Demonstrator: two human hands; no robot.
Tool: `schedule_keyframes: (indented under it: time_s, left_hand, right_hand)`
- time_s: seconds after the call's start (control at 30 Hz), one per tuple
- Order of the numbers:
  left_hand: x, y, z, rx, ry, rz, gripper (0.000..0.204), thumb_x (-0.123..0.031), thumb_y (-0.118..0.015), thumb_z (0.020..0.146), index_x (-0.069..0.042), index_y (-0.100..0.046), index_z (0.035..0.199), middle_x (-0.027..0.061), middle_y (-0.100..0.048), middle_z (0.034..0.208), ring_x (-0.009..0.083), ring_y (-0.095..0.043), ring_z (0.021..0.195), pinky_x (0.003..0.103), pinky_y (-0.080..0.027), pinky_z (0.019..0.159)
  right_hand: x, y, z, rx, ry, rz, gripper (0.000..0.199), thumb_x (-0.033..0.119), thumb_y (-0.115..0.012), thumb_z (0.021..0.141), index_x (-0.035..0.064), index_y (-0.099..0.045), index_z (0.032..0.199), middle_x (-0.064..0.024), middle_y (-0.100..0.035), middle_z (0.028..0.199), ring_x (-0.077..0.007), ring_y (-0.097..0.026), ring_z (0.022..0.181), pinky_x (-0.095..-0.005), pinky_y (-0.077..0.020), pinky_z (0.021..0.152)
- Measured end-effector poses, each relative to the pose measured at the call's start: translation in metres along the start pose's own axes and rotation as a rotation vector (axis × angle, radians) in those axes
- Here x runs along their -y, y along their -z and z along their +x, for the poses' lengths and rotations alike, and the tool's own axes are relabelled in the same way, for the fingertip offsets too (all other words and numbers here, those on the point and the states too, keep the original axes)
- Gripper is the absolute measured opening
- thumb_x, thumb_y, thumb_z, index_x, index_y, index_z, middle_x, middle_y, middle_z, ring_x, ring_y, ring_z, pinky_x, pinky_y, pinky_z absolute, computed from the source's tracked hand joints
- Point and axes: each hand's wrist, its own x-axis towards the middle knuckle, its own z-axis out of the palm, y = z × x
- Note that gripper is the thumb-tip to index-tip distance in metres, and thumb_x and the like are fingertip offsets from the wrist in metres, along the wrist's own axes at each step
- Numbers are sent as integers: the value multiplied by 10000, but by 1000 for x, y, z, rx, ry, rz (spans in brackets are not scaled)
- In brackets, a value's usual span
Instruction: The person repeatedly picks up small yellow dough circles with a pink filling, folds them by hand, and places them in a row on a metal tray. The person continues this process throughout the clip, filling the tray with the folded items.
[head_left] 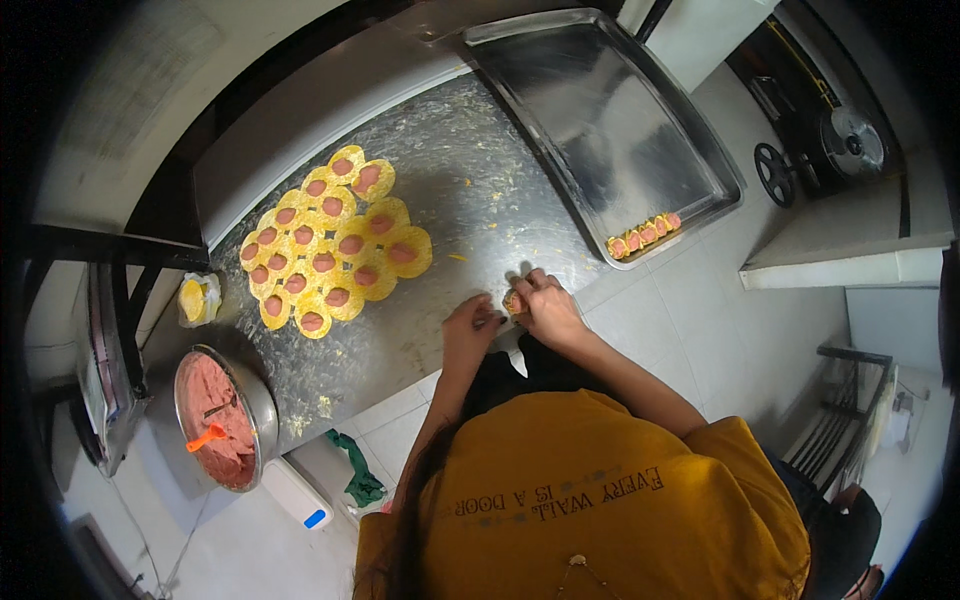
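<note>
My right hand (548, 308) is closed on a small dumpling (513, 302), a yellow wrapper gathered around pink filling, at the near edge of the metal table (470, 215). Beside it my left hand (470, 328) has loosely bent fingers, thumb and forefinger apart, with nothing visible in them. To the left, round yellow wrappers (318, 212) lie overlapping on the table, each with a lump of pink filling (350, 244). A short row of finished-looking dumplings (644, 236) sits in the near corner of a large metal tray (560, 165) at the right.
A steel bowl (267, 412) of pink minced filling (212, 400) stands at the left, with an orange-handled utensil (206, 438) in it. A plastic bag with yellow wrappers (197, 299) lies behind it. Nearer are a white device (296, 495) and green cloth (358, 470). A handwheel machine (775, 174) stands far right.
</note>
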Motion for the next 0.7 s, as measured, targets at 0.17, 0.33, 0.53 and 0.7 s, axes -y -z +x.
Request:
schedule_keyframes:
  time_s: [0.17, 0.33, 0.53, 0.7]
  left_hand:
    - [42, 74, -24, -377, 167, 99, 240, -30, -626, 753, -15, -609, 992, 89, -631, 867, 169, -626, 752, 301, -507, 686]
    - [103, 155, -34, -936, 41, 345, 221, -19, -579, 767, 48, -590, 978, 162, -631, 903, 234, -604, 810, 329, -475, 746]
    - [109, 202, -20, -957, 268, 604, 128, -60, -657, 748, 26, -613, 832, 169, -646, 822, 272, -631, 716, 367, -499, 655]
    - [95, 204, -7, -982, 470, 636, 160, -159, -702, 749, -11, -658, 792, 122, -672, 777, 264, -644, 710, 370, -494, 651]
  right_hand:
    - [-4, -29, 5, 16, 56, -74, 447, 16, -563, 729, 61, -503, 1170, -190, -418, 1251, -368, -486, 1085, -403, -455, 894]
    - [-6, -22, 6, -33, 184, 87, 324, -1, -580, 683, 71, -599, 998, -140, -535, 1045, -334, -551, 954, -402, -476, 800]
    - [-80, 81, 9, -331, 88, 249, 352, -50, -639, 592, 41, -647, 932, -136, -615, 946, -296, -609, 863, -351, -492, 750]
    - [-213, 173, 5, -421, -337, 18, 359, 13, -702, 589, 62, -666, 942, -112, -652, 922, -278, -641, 795, -353, -513, 716]
